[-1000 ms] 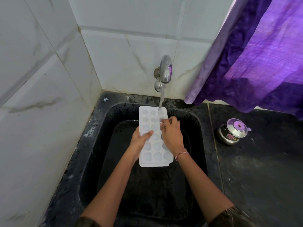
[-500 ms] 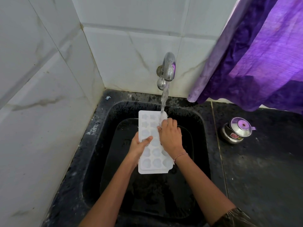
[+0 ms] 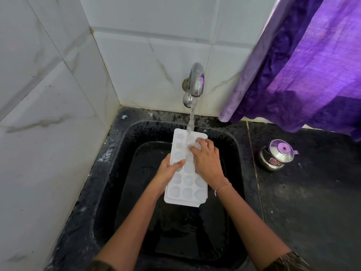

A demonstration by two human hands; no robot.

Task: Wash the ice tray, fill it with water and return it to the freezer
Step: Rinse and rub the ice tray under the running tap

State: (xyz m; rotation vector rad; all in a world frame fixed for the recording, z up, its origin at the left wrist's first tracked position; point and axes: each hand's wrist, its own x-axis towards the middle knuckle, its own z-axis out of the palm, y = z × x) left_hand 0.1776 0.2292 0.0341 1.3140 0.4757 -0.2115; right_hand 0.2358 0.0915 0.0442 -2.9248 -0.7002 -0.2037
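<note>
While the fingers (image 3: 197, 148) of the right hand (image 3: 208, 163) lie loosely bent across the far cells, tips pressed to the plastic just where the water lands, they close round nothing that shows; the thumb is hidden. The left hand (image 3: 166, 173) does the holding. Its thumb (image 3: 178, 163) lies over the left rim and its other fingers go underneath, pinching the ice tray (image 3: 186, 189) at about mid-length.

The tray is white and cells-up, held over the basin of the sink (image 3: 109, 159). Its far end is under the stream (image 3: 191, 118) from the tap (image 3: 196, 81), and it seems clear of the sink floor.

I judge this to be the first step, the wash, under way and not finished, with a hand rubbing the cells under running water. The near cells glisten, but whether they hold water I cannot tell. What remains is to end the rinse, fill the cells level, shut off the tap and carry the tray to the freezer, which is not in view.

The sink is black speckled stone, wet, and set into a corner of pale marbled wall tiles (image 3: 146, 55). The dark countertop (image 3: 312, 208) runs off to the right. A small steel pot (image 3: 277, 156) with a lid stands on it, well apart from the basin. A purple curtain (image 3: 302, 65) hangs over the counter's back edge.
</note>
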